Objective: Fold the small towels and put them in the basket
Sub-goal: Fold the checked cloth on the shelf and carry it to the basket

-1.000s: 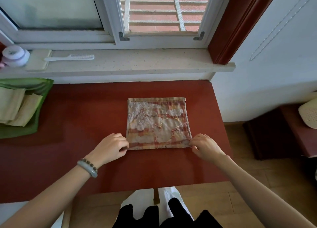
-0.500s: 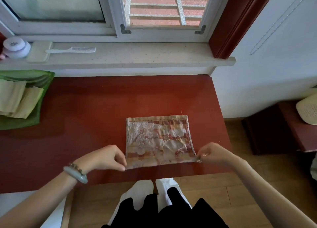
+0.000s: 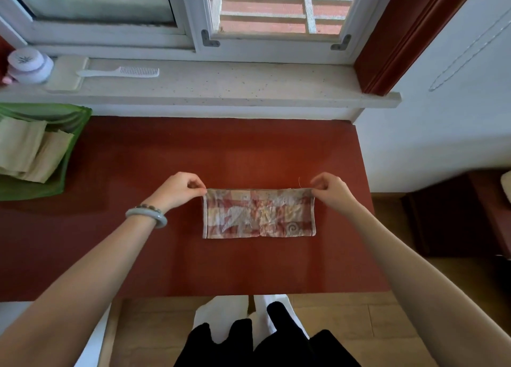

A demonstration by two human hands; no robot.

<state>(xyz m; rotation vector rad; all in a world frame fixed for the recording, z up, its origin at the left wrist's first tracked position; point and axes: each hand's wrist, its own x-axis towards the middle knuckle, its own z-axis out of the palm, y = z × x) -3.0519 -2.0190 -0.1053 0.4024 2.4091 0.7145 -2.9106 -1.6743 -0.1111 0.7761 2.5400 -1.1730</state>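
A small red-and-cream patterned towel (image 3: 258, 214) lies folded in half as a wide strip on the red table (image 3: 193, 156). My left hand (image 3: 177, 189) pinches its far left corner. My right hand (image 3: 330, 189) pinches its far right corner. Both hold the doubled far edge down against the table. A green basket (image 3: 70, 145) sits at the table's far left, with two folded pale towels (image 3: 26, 151) inside.
A stone windowsill (image 3: 221, 86) runs behind the table, holding a white comb (image 3: 121, 72), a flat pale tray (image 3: 65, 75) and a round lidded jar (image 3: 27, 64). A dark low cabinet (image 3: 456, 214) stands to the right. Wooden floor lies below the table's near edge.
Both hands lifted the towel's near edge and carried it away from me onto the far edge, folding the square towel in half.
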